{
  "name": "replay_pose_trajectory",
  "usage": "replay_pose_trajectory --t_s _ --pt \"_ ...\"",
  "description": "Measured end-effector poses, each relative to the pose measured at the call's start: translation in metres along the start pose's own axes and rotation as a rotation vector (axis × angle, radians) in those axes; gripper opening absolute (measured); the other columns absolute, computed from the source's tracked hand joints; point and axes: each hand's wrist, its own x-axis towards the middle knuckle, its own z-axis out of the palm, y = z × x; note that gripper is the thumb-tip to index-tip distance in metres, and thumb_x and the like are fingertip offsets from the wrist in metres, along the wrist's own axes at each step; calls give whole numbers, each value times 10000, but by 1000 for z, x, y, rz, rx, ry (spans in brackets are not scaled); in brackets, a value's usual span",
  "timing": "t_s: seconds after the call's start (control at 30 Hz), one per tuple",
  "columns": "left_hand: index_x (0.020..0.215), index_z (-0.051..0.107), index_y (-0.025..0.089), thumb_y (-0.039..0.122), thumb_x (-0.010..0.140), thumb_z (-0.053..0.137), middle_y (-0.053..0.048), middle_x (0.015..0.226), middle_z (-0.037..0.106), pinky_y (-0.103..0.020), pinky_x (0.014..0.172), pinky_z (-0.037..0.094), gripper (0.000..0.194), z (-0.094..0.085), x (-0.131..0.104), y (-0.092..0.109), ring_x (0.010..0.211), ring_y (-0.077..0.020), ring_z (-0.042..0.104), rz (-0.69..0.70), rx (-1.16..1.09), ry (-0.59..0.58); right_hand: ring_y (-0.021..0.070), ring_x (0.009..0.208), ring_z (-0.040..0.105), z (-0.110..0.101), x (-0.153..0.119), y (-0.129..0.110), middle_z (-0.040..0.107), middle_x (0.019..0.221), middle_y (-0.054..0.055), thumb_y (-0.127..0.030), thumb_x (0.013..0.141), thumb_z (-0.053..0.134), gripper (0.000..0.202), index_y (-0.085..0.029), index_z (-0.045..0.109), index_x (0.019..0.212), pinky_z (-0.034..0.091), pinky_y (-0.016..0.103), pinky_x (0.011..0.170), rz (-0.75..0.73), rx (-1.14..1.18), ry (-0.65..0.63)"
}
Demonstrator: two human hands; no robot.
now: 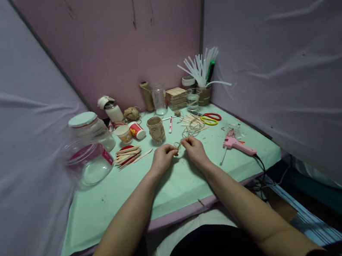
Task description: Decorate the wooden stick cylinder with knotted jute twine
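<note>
Over the middle of the table, my left hand (163, 157) and my right hand (194, 151) meet with pinched fingers. Between them is a small loop of twine (178, 145), gripped from both sides. Loose coils of the same twine (194, 126) lie just beyond my right hand, on thin wooden sticks. Behind my left hand stands a brown cup (156, 129) with twine-like decoration on its side. A pink-and-white cutter or pen-like tool (170, 125) rests to the right of that cup.
A pink hot glue gun (238, 145) lies at right, its cord over the edge. Scissors (211, 117) are behind it. Craft sticks (128, 155), paper cups (137, 130) and a clear jar (93, 163) are at left. Glue sticks (200, 68), coasters (177, 97) and a twine ball (132, 114) line the back.
</note>
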Motion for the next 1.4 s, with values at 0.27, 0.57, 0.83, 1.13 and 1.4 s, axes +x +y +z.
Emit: replay_pose_trajectory --t_s 0.27,0.57,0.83,1.13,1.4 --pt "646 654 143 254 675 619 -38 623 658 -258 587 399 120 -1 -2 6 582 -131 536 -79 -90 -9 104 499 379 -2 0 -8 464 541 -57 -426 700 618 240 -191 569 714 308 250 501 152 169 -139" --pt "717 679 132 294 692 624 -51 697 681 -265 640 425 174 1 2 -4 638 -142 573 -45 -107 41 144 702 538 -1 -2 -8 613 742 2 -318 701 615 132 -193 594 738 425 282 702 -37 50 -176" --pt "817 688 151 220 745 573 -50 793 703 -279 738 461 152 2 3 -9 756 -163 620 91 -19 60 162 717 547 -1 -1 -6 616 721 11 -315 723 576 122 -195 587 704 423 298 717 -94 -53 -119" --pt "756 695 172 188 746 550 -35 752 702 -297 723 482 146 -2 3 -3 721 -164 600 150 158 145 82 475 370 1 -6 -6 462 544 -55 -344 638 681 193 -194 561 659 275 234 470 236 334 -283" --pt "771 678 147 273 740 579 -50 733 697 -284 693 470 164 -3 4 -9 700 -157 610 35 -36 31 76 493 390 -2 -2 -10 491 564 -39 -411 611 744 294 -175 572 653 307 229 483 315 420 -256"
